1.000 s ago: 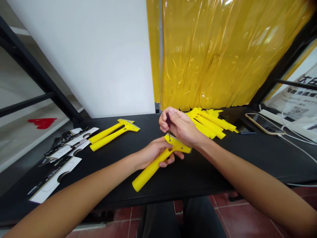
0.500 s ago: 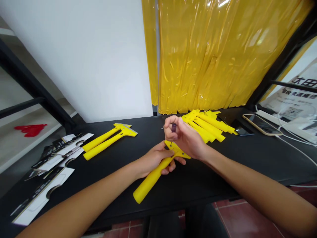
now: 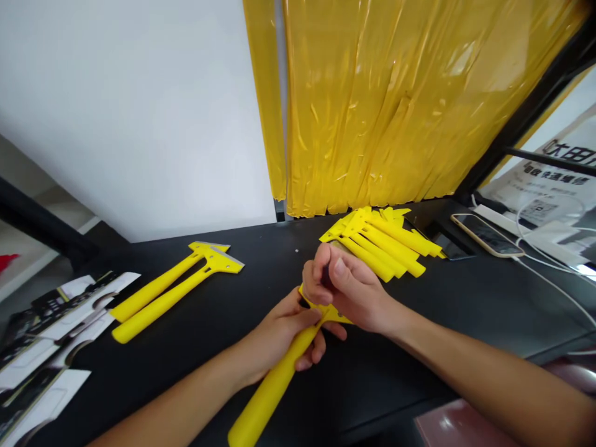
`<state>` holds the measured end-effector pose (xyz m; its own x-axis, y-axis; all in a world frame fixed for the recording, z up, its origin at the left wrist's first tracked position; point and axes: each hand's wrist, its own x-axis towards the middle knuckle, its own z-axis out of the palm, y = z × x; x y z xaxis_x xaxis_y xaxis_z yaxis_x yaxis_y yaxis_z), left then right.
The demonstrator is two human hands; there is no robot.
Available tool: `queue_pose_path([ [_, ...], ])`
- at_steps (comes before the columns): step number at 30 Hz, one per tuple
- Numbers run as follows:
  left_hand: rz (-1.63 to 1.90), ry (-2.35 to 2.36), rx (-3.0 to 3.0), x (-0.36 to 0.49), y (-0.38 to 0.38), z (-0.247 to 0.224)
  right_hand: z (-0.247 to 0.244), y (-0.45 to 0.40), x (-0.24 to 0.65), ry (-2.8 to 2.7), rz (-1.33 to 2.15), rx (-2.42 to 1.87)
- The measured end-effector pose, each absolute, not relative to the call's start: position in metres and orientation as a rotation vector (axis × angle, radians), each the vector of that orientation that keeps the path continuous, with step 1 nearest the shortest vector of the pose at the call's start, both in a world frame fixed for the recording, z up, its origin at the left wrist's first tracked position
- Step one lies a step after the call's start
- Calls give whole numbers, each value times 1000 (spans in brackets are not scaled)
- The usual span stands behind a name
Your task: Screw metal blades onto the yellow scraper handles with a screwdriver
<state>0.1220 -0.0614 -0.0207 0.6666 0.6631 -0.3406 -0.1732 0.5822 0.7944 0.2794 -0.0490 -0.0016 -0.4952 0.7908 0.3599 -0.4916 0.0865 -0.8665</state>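
Observation:
My left hand point(image 3: 282, 332) grips the handle of a yellow plastic scraper point(image 3: 267, 391), whose wide head lies just beyond the fingers. My right hand point(image 3: 349, 295) sits close over that head point(image 3: 333, 315), its fingers pinched around a small dark-handled screwdriver point(image 3: 328, 277). The fingers hide most of the screwdriver, and its tip cannot be seen. The two hands nearly touch. Behind them lies a pile of several yellow scrapers point(image 3: 379, 245), and two more scrapers point(image 3: 174, 295) lie side by side to the left.
Several white and black packaging cards point(image 3: 60, 329) lie at the table's left end. On the black table point(image 3: 279, 248) to the right are a gold-edged phone point(image 3: 487, 234), a dark phone point(image 3: 449, 247), and white cables. A yellow plastic curtain point(image 3: 372, 105) hangs behind.
My right hand has dropped onto the scraper head, now covering most of the screwdriver. The scraper handle points more steeply toward me. The whole view has shifted as my head moved.

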Motion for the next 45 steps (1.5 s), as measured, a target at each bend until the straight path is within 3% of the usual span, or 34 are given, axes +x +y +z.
queue_pose_path([
  [22, 439, 559, 823, 112, -54, -29, 6, -41, 280, -1114, 1619, -347],
  [32, 452, 575, 925, 115, -56, -26, 0, -30, 287, -1234, 1569, -476],
  [45, 536, 636, 932, 120, -59, -26, -6, -33, 284, -1360, 1529, -293],
])
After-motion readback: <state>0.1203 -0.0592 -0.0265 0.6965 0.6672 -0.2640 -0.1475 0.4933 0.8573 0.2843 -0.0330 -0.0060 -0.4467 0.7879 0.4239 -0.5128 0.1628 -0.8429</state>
